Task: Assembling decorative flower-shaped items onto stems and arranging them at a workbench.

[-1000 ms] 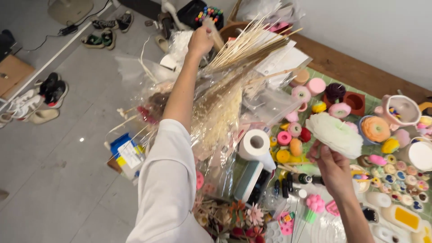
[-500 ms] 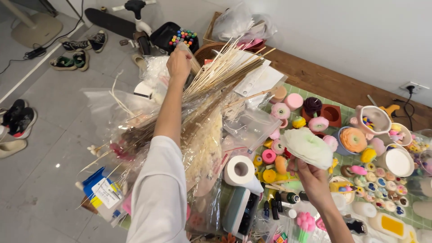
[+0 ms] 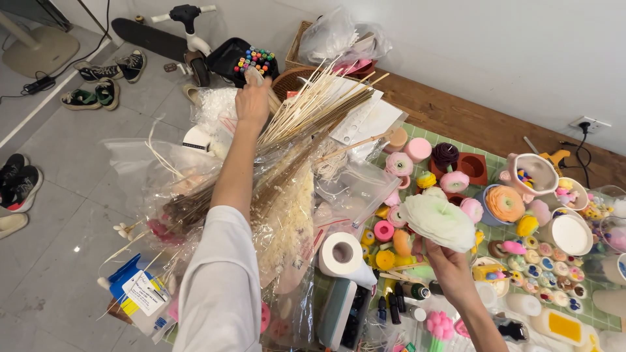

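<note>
A: What is each hand doing?

B: The left hand [image 3: 253,98], at eleven o'clock, has its fingers closed around the tips of pale, thin dried stalks [image 3: 306,107] that lie in a clear wrapper.

A: And the right hand [image 3: 447,267]?

B: At four o'clock, pinching a pale green ruffled wax flower [image 3: 438,220] from beneath. I judge this a gathering step; a firm, gentle lift comes next.

Bare grey floor [image 3: 59,195] lies open on the left, with shoes [image 3: 98,94] only along its edge. Around the left hand [image 3: 253,101], dried stems [image 3: 313,114] and crinkled cellophane wraps [image 3: 287,215] crowd the reach. Beside the right hand [image 3: 450,274], which holds a pale green flower [image 3: 440,221], candles [image 3: 450,179], cups [image 3: 567,234] and a tissue roll [image 3: 339,254] pack the green mat [image 3: 587,313], with only narrow gaps between them.
</note>
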